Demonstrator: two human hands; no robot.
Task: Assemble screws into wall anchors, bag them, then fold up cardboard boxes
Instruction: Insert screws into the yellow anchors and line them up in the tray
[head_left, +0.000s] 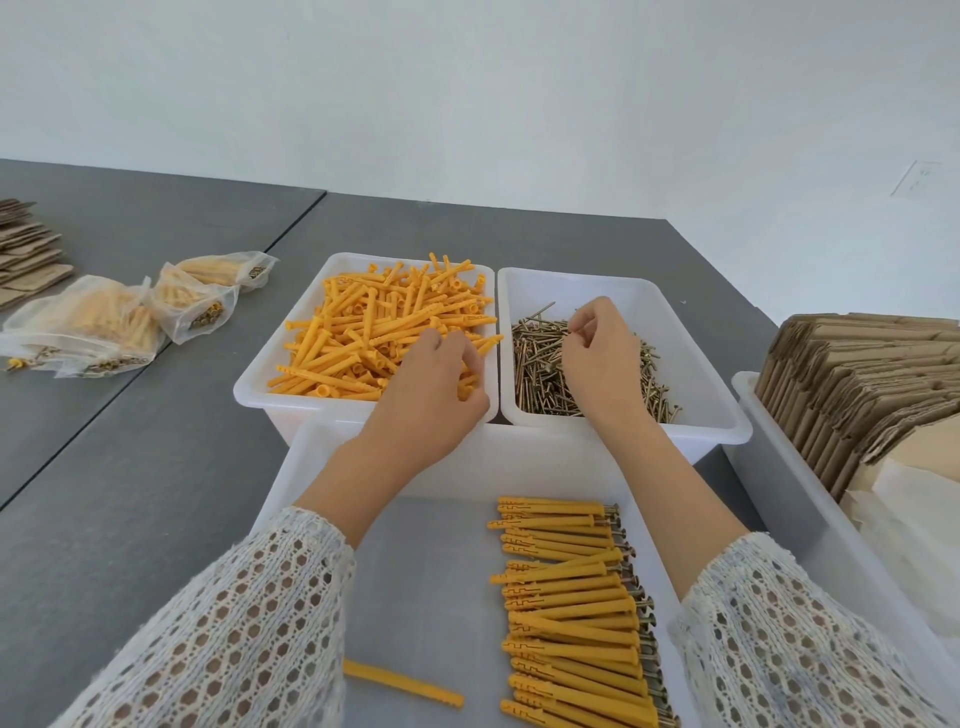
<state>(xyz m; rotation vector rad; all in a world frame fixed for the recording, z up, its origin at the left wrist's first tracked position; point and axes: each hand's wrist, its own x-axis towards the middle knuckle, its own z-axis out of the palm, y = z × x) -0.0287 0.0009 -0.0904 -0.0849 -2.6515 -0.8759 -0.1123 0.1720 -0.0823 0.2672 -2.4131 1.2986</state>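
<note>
A white bin holds a heap of orange wall anchors. My left hand reaches into its right side, fingers curled among the anchors. Beside it a second white bin holds brass screws. My right hand hovers over them, thumb and forefinger pinched together at a screw. Nearest me, a white tray carries a row of assembled anchors with screws and one loose anchor.
Several clear bags of finished anchors lie on the grey table at left. Flat cardboard blanks are stacked at far left. Another white bin at right holds upright flat cardboard boxes.
</note>
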